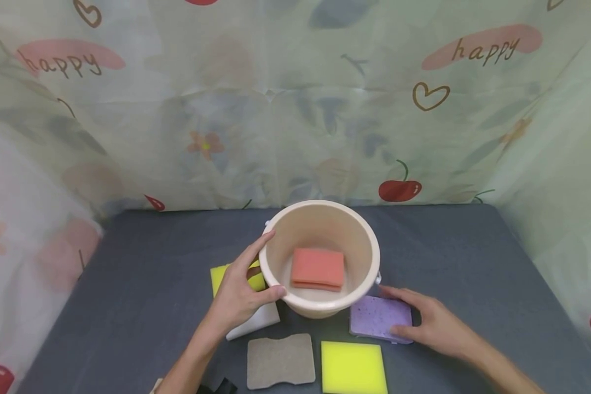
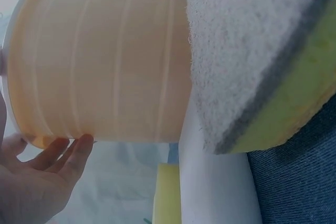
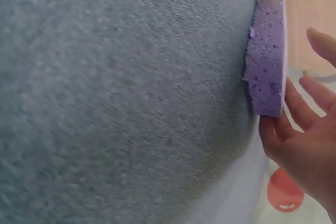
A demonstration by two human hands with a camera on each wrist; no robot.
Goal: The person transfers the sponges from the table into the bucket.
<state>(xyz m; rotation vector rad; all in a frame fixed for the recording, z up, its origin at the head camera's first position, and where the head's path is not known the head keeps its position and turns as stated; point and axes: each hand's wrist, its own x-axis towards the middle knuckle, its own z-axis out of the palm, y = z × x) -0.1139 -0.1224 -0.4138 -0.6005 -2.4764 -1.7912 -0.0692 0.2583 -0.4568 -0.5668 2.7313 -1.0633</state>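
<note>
A cream bucket point(image 1: 370, 241) stands upright on the dark cloth, with a folded-looking coral sponge point(image 1: 317, 267) lying inside on its bottom. My left hand point(image 1: 238, 290) holds the bucket's left side, thumb at the rim and fingers spread along the outer wall under it. To the right of the bucket lies a purple speckled sponge point(image 1: 380, 317). My right hand point(image 1: 440, 325) is at its right end. In the right wrist view, some fingertips point(image 3: 268, 132) touch the end of the purple sponge point(image 3: 266, 56), while the thumb stays apart from its face.
In front of the bucket lie a grey-topped scouring sponge point(image 1: 280, 361) and a yellow sponge point(image 1: 353, 366). A white block point(image 1: 256, 322) and another yellow sponge point(image 1: 219, 278) sit left, partly behind my left hand. A printed curtain point(image 1: 276, 137) encloses the table point(image 1: 143, 306).
</note>
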